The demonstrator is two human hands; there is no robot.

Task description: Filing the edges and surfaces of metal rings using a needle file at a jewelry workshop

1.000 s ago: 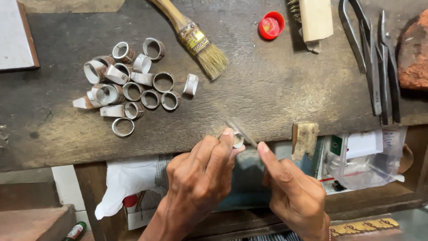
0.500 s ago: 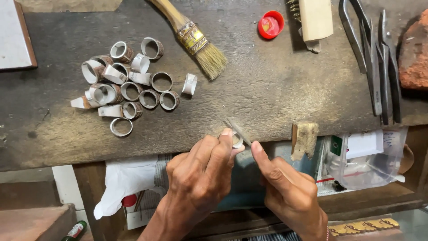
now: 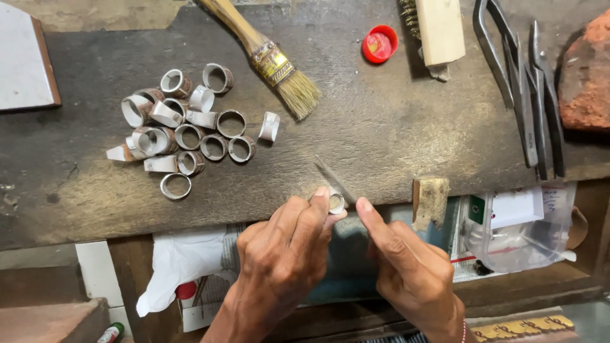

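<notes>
A small metal ring [image 3: 335, 203] was pinched between the thumb and fingers of the left hand [image 3: 286, 248] at the front edge of the dark workbench [image 3: 381, 133]. Only its open end could be seen; the rest was covered by the fingertips. A thin file [image 3: 335, 180] was held by the right hand [image 3: 406, 267], its tip slanting up and left past the ring. The handle end was hidden within that hand's closed grip, and the exact point of contact with the ring could not be made out.

A cluster of similar rings [image 3: 184, 127] was seen lying well apart on the left of the bench. A paintbrush [image 3: 267, 57] was cut off at the top edge, as were the metal tongs [image 3: 521, 89] and a wooden-backed brush [image 3: 438, 28]. A red cap [image 3: 380, 44] lay between the two brushes. A reddish brick [image 3: 584, 76] was cropped by the right edge. A small wooden peg [image 3: 430, 200] jutted from the bench front, just beside the right hand. Below the bench, a plastic bag [image 3: 521, 228] and white paper [image 3: 184, 260] were partly hidden.
</notes>
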